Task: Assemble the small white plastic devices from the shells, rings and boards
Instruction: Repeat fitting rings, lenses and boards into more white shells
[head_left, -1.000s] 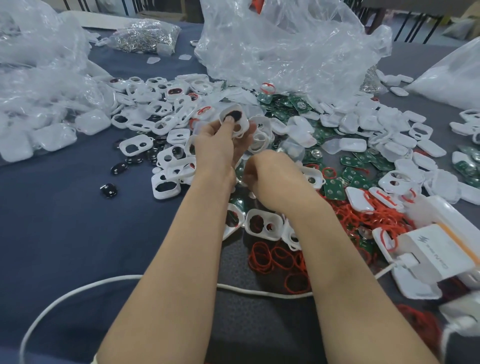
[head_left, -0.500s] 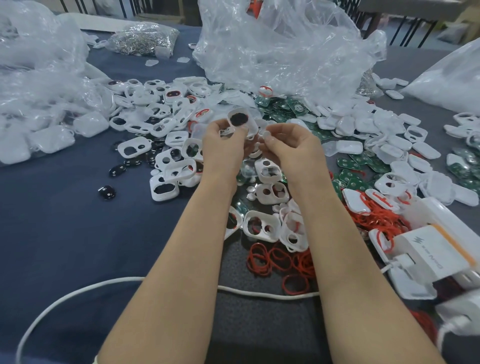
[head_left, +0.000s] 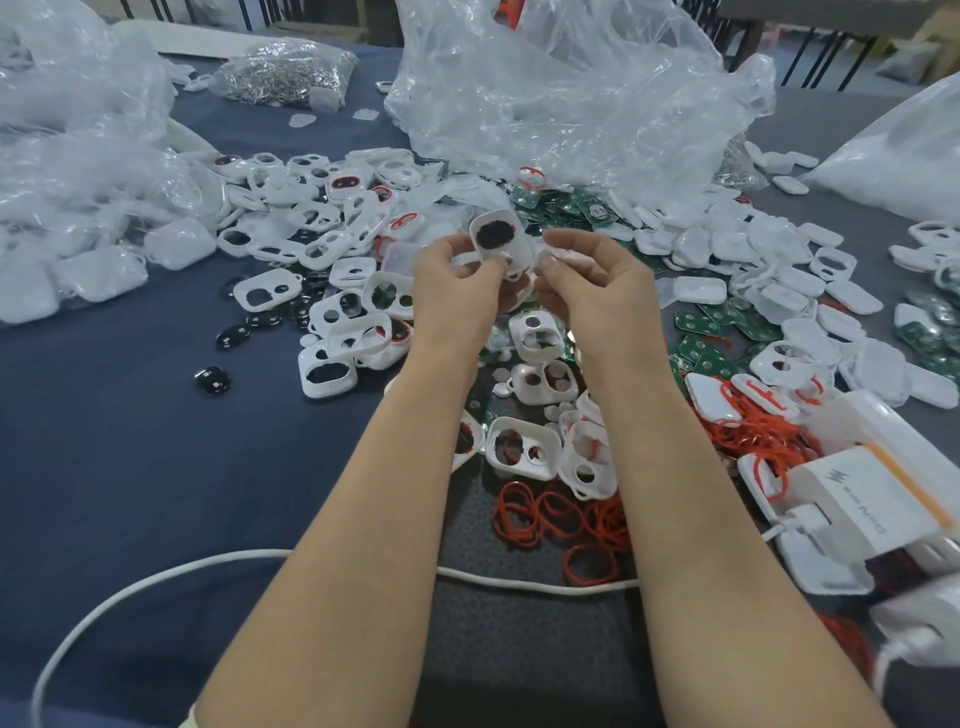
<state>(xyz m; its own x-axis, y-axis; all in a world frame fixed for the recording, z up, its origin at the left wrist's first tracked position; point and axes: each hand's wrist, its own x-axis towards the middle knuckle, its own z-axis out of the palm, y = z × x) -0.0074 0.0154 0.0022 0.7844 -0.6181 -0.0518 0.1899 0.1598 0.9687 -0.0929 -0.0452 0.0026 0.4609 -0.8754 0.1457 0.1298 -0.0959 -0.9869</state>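
Left hand (head_left: 457, 293) pinches the white shell (head_left: 500, 240) by its lower edge, above the middle pile (head_left: 540, 387). The right hand (head_left: 597, 296) curls fingers against its right side, grip unclear. Looks light, stiff, slick: best held by the rim.

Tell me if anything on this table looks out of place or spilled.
Nothing looks damaged. Loose black oval pieces lie apart from the white shells on the bare cloth at left, and red rings sprawl loose beside a white cable lying across the work area.
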